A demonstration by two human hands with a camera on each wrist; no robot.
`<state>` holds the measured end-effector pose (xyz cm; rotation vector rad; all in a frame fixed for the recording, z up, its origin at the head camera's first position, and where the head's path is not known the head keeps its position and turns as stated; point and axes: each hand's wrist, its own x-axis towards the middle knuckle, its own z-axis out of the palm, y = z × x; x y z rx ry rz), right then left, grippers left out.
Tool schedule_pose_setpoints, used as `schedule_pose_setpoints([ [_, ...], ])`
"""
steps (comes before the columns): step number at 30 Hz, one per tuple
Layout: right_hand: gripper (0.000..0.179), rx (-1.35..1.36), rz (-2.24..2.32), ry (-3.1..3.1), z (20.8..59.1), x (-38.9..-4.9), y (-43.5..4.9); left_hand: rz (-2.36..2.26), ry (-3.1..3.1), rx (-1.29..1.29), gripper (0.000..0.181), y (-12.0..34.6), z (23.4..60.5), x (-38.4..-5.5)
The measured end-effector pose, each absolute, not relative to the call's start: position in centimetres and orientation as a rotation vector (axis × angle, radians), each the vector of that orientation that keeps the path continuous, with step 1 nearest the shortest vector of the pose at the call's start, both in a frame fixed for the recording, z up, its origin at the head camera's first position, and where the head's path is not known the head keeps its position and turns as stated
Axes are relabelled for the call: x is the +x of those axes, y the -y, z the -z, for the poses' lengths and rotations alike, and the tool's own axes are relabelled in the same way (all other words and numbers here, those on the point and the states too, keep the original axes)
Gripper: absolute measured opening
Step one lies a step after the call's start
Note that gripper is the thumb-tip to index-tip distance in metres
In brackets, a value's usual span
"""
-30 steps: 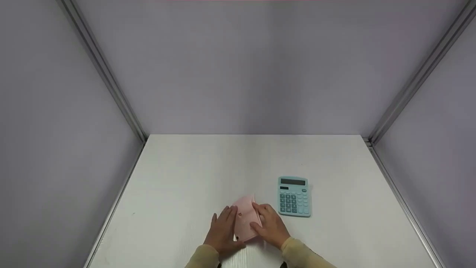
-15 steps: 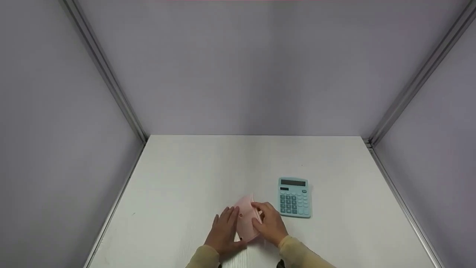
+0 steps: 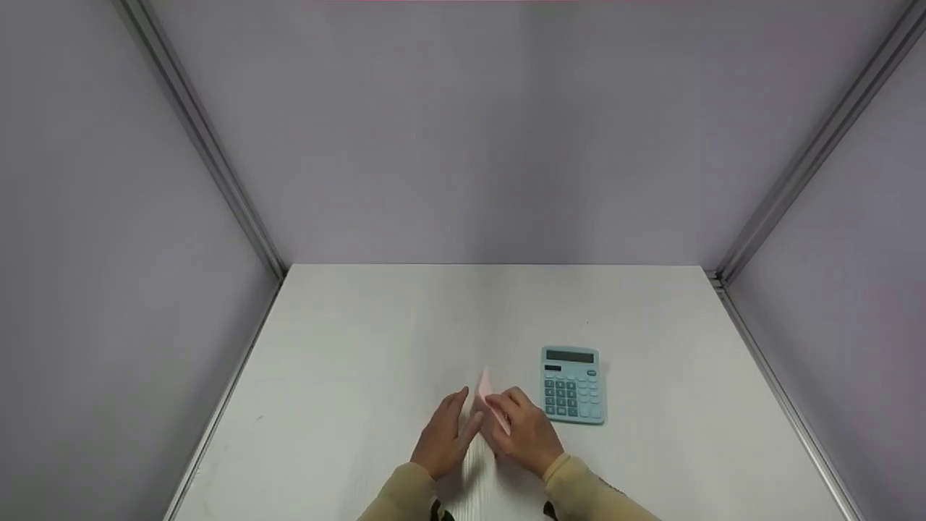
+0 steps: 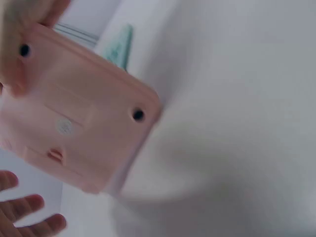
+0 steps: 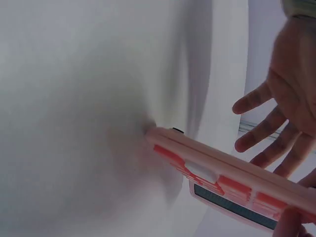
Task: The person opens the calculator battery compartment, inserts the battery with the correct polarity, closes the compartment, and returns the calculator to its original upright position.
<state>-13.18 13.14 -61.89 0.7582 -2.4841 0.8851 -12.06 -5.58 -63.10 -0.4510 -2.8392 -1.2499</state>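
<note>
A pink calculator (image 3: pixel 484 383) stands nearly on edge over the table, held by my right hand (image 3: pixel 533 438), whose thumb (image 5: pixel 290 222) presses the key side. Its back, with round dark feet (image 4: pixel 138 115), faces left in the left wrist view. Coral keys (image 5: pixel 234 189) and a dark display (image 5: pixel 234 206) show in the right wrist view. My left hand (image 3: pixel 440 438) is just left of it, fingers extended and spread, a gap between its palm and the calculator in the right wrist view. Right of my right hand, a light blue calculator (image 3: pixel 571 385) lies face up.
The white table (image 3: pixel 362 340) is bounded by grey panels at the back (image 3: pixel 434 145), left (image 3: pixel 94 289) and right (image 3: pixel 854 289). Metal rails (image 3: pixel 217 159) run along the panel corners.
The pink calculator has tilted up from lying slanted with its back upward to nearly on edge. My left hand has come off its back and turned palm inward; my right hand keeps its grip.
</note>
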Motion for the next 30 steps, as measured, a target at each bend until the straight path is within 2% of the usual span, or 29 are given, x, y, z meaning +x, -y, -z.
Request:
schedule_pose_setpoints([
  [6, 0.034, 0.941, -0.643, 2.379, 62.0, -13.2, -12.8, 1.584, 2.778, -0.348, 0.065, 5.1, 62.1, -12.6],
  [15, 0.032, 1.089, -0.554, 2.335, 62.2, -12.6, -11.9, 1.611, 2.720, -0.295, 0.060, 5.4, 62.4, -13.1],
  [30, 0.023, 1.149, -0.475, 2.342, 62.6, -11.8, -11.1, 1.667, 2.670, -0.120, 0.027, 5.6, 62.4, -13.3],
])
